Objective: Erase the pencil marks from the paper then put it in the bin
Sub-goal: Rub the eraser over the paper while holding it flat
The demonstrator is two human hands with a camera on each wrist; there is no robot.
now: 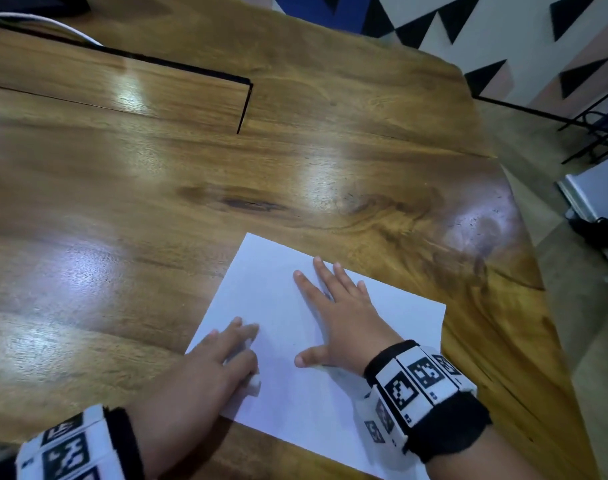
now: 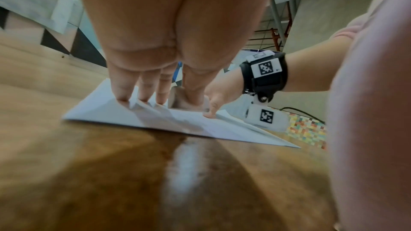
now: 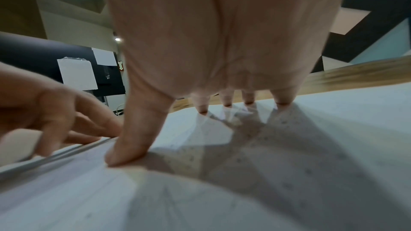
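A white sheet of paper (image 1: 278,306) lies flat near the table's right front corner. My right hand (image 1: 340,317) rests on it with fingers spread and straight, pressing the sheet down. At the sheet's left edge my left hand (image 1: 223,355) holds a small white eraser (image 1: 254,385) against the thumb, with its fingertips on the paper. The left wrist view shows the eraser (image 2: 174,97) beside the thumb and three fingertips (image 2: 122,97) on the paper (image 2: 100,111). Small grey specks dot the paper (image 3: 311,147) in the right wrist view. Pencil marks are too faint to tell. No bin is in view.
The wooden table (image 1: 295,150) stretches far and left, with a dark-edged inset panel (image 1: 240,109) at the back left. A white cable (image 1: 53,26) lies at the far left corner. The table's edge (image 1: 524,271) runs close on the right, with floor and a white board (image 1: 600,195) beyond.
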